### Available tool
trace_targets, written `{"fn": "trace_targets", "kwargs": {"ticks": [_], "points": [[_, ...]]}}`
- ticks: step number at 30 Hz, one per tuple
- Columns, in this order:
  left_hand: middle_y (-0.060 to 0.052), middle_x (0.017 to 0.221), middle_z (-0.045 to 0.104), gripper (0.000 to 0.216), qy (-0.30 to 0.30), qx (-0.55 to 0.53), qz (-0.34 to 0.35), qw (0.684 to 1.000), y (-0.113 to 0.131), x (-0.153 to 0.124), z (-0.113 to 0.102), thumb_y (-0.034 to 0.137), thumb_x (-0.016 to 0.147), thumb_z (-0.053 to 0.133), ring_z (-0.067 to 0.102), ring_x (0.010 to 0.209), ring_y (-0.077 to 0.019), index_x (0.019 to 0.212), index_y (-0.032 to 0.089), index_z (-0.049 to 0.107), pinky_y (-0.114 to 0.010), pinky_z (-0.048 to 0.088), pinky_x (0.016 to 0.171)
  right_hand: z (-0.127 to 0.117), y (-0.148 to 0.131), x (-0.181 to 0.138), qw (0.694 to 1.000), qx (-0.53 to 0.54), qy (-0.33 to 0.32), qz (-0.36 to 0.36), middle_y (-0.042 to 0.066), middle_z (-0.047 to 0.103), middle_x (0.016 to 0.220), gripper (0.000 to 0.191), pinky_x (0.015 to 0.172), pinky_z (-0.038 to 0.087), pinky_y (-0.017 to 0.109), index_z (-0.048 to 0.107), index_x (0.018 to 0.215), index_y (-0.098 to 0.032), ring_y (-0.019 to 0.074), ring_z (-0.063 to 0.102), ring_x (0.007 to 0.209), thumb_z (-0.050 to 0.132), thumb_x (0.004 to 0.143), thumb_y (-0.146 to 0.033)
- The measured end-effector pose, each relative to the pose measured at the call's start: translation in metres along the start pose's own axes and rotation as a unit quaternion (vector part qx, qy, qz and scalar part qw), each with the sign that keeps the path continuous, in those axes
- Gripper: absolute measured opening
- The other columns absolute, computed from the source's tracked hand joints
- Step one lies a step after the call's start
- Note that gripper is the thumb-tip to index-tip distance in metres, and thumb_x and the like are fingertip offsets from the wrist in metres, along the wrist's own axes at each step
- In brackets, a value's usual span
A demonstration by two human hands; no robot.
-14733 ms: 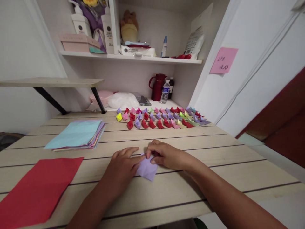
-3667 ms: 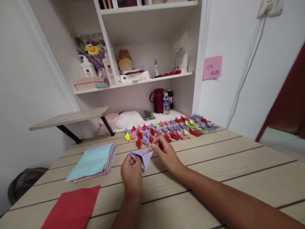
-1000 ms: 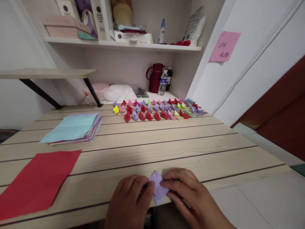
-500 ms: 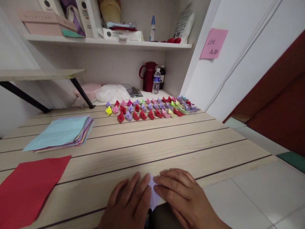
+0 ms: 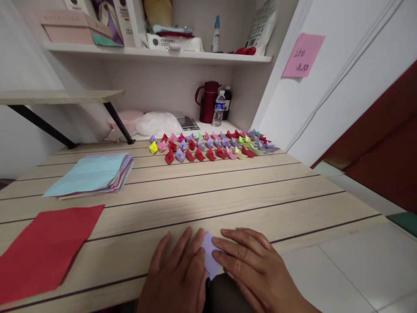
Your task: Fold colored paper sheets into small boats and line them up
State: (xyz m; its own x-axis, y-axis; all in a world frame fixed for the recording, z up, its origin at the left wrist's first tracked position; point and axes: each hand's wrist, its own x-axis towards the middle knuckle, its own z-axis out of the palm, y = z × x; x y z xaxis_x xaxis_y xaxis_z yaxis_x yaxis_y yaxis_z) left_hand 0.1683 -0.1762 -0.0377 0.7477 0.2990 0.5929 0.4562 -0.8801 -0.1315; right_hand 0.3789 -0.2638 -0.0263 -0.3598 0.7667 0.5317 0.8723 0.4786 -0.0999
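Observation:
A small folded lilac paper [image 5: 210,257] lies at the near edge of the wooden table [image 5: 211,195]. My left hand [image 5: 177,276] presses flat on its left side, fingers spread forward. My right hand [image 5: 257,269] lies on its right side, fingertips on the paper. Most of the paper is hidden under both hands. Rows of several small folded paper boats [image 5: 210,147] in red, purple, pink, green and yellow stand at the far side of the table.
A red sheet [image 5: 45,250] lies at the near left. A stack of coloured sheets [image 5: 91,176] with a light blue one on top sits behind it. A red jug [image 5: 207,102] and a water bottle [image 5: 219,109] stand at the back. White floor tiles at right.
Since a second ago both hands went from pinching the lilac paper to pressing it flat on the table edge. The view has shifted slightly.

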Motion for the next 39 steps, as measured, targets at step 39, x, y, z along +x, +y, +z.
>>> {"fn": "trace_targets", "kwargs": {"ticks": [39], "points": [[-0.007,0.107,0.068,0.002,-0.032,-0.035,-0.231,0.972,0.015,0.020,0.010,0.023,0.089,0.058,0.060,0.102,-0.0285,0.089,0.022,0.057,-0.051,0.040,0.088,0.025,-0.015,0.032,0.970,-0.001,0.041,0.241,0.011,0.060,0.106,0.026,0.073,0.050,0.044,0.056,0.118,-0.021,0.0282,0.058,0.090,0.056,0.092,-0.025]]}}
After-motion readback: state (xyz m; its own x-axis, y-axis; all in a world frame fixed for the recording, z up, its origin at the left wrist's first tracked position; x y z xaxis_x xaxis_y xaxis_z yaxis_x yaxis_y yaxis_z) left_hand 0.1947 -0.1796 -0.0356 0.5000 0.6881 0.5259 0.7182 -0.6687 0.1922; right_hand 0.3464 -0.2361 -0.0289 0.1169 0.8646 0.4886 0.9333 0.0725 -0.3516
